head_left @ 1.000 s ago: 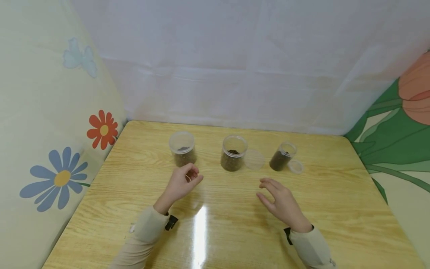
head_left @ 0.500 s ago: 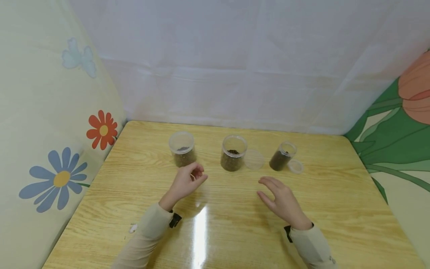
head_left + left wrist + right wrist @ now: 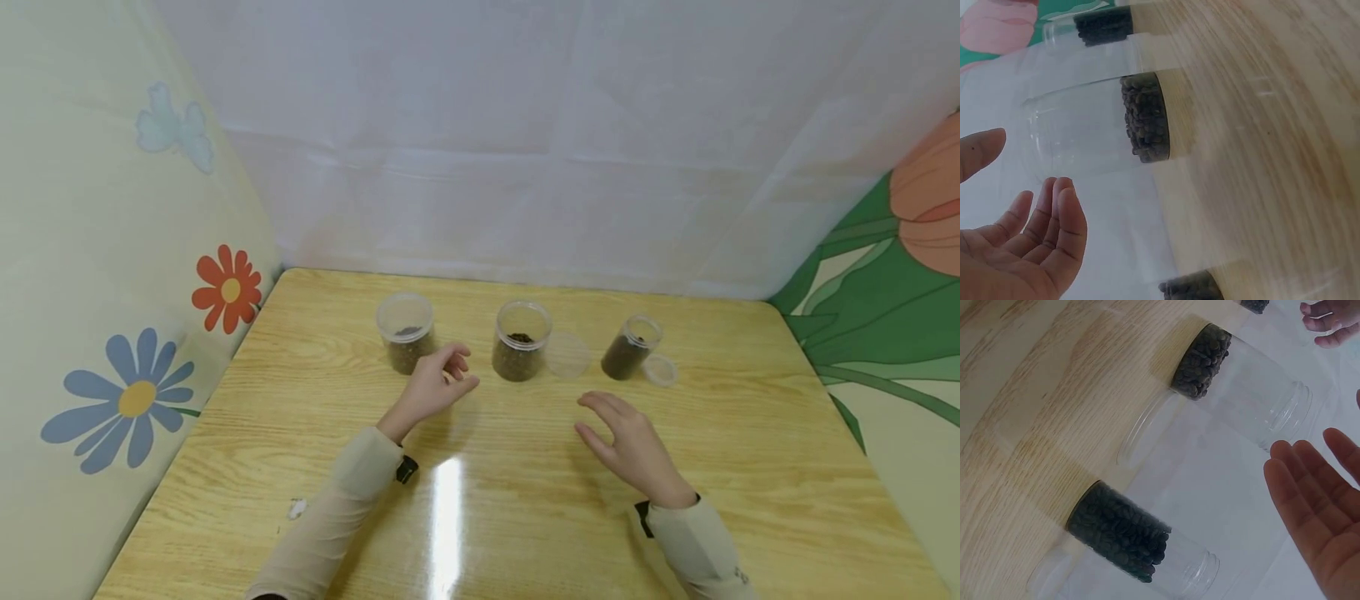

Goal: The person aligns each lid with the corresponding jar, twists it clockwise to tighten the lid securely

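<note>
Both our grips hold nothing: left hand [image 3: 431, 387] half-curled, thumb apart, and right hand [image 3: 628, 442] loosely bent, moderate gap. We read this as pre-grasp, probably on the middle jar [image 3: 521, 347], ahead of and between the hands. Next move likely calls for a wider left spread. Jar's clear, upright, uncapped, dark grains [image 3: 1144, 115] low inside; clear lid [image 3: 567, 357] flat just beside.

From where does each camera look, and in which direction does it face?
Head: on the head, facing forward and down at the table; left hand, right hand and sleeves show.
Left wrist: on that wrist, facing the middle jar; left hand shows.
Right wrist: on that wrist, facing the middle jar and narrow jar; both hands show.
Both wrist views share the middle jar.
</note>
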`<state>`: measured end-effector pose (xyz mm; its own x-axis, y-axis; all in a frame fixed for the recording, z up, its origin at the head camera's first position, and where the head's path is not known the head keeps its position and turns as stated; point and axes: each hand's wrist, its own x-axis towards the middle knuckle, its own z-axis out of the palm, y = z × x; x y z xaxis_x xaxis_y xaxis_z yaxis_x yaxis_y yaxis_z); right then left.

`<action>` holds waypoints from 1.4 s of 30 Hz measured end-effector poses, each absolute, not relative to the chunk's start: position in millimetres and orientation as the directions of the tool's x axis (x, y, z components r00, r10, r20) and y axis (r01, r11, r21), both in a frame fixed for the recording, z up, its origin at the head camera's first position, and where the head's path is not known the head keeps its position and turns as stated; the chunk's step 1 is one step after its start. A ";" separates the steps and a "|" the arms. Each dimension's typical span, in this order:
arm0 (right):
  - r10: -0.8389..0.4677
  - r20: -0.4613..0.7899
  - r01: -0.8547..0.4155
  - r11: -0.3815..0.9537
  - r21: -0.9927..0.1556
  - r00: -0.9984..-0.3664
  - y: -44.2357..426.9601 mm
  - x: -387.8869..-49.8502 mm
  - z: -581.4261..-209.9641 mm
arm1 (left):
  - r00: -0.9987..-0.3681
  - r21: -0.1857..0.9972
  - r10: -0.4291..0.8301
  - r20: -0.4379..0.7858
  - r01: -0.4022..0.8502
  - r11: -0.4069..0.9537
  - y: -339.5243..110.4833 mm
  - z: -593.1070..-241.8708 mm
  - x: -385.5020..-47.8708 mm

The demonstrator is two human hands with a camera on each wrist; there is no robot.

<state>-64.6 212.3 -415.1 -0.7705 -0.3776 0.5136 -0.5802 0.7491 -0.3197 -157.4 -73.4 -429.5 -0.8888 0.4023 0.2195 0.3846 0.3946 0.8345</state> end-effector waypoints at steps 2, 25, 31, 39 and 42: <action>-0.377 0.512 -0.579 0.749 -0.322 -0.772 212.6 -64.8 -415.4 | -0.890 0.844 0.413 0.192 0.364 0.393 -70.6 -430.3 -161.7; -0.375 0.477 -0.558 0.759 -0.335 -0.795 214.5 -68.5 -417.9 | -0.900 0.855 0.433 -0.045 0.190 0.482 -28.1 -439.4 -209.6; -0.365 0.460 -0.541 0.768 -0.343 -0.809 214.0 -68.5 -417.5 | -0.896 0.877 0.441 -0.045 0.176 0.446 -15.9 -445.6 -219.4; -0.359 0.451 -0.533 0.768 -0.356 -0.817 215.2 -69.3 -417.6 | -0.889 0.901 0.456 -0.040 0.166 0.401 -6.1 -447.9 -222.9; -0.355 0.452 -0.533 0.764 -0.363 -0.818 216.3 -70.4 -418.4 | -0.885 0.908 0.464 -0.030 0.170 0.384 -4.1 -448.8 -223.8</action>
<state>-70.4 216.3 -418.4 -0.8183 -0.3554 0.4518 -0.5326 0.7644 -0.3634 -223.8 -4.1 -448.8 -0.8854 0.4639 -0.0304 0.1699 0.3838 0.9077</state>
